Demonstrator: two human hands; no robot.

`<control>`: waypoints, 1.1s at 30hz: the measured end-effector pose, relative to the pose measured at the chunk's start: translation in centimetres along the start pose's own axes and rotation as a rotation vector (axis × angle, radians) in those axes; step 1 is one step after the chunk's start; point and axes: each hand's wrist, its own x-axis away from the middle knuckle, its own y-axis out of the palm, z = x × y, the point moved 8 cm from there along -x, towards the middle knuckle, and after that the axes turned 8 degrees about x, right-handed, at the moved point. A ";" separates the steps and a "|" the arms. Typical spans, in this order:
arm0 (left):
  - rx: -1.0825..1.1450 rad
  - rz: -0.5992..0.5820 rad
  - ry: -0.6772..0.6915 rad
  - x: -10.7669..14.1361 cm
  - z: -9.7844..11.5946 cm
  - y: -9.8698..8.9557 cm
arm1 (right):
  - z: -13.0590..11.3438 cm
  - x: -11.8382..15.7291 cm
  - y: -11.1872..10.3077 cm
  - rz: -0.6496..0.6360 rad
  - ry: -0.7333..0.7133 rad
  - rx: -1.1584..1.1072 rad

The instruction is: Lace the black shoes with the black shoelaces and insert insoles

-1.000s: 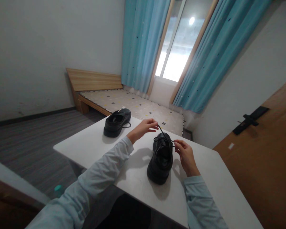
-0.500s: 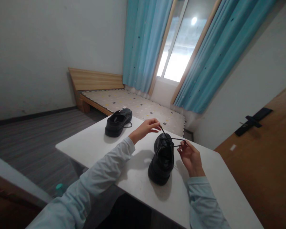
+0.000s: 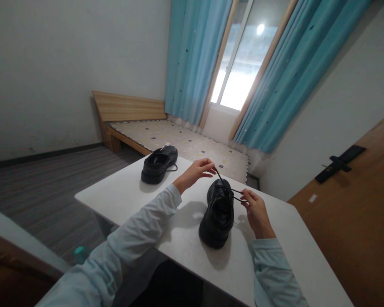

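A black lace-up shoe (image 3: 216, 217) stands on the white table (image 3: 192, 256), its toe pointing away from me. My left hand (image 3: 196, 172), up and to the left of the toe, pinches one end of the black shoelace (image 3: 220, 177) and holds it taut. On the shoe's right side my right hand (image 3: 256, 211) pinches another stretch of the lace, which runs in a loop from the eyelets to my fingers. A second black shoe (image 3: 159, 165) sits farther left on the table, with a loose lace beside it.
Beyond the table is a bed (image 3: 185, 138) with a wooden headboard (image 3: 131, 106). Blue curtains (image 3: 195, 59) hang at the window. A wooden door (image 3: 355, 200) with a black handle is at the right. A green-capped bottle (image 3: 80, 253) is low at the left.
My right hand has shifted slightly, its fingers now lower and turned more inward, and the lace loop it holds is shorter. My left hand and both shoes have stayed in place.
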 end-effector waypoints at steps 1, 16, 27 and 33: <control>0.003 0.016 0.005 -0.1 0.0 -0.2 | 0.3 -0.1 -0.1 0.010 0.020 -0.021; 0.364 0.252 0.279 0.1 2.9 -3.1 | 1.6 0.3 0.8 -0.121 0.133 0.080; 0.321 0.363 0.399 0.8 5.1 -4.5 | -2.0 1.3 3.3 -0.240 -0.209 0.174; 0.214 0.379 0.477 1.1 6.0 -4.6 | -1.8 1.8 3.9 -0.326 -0.229 0.278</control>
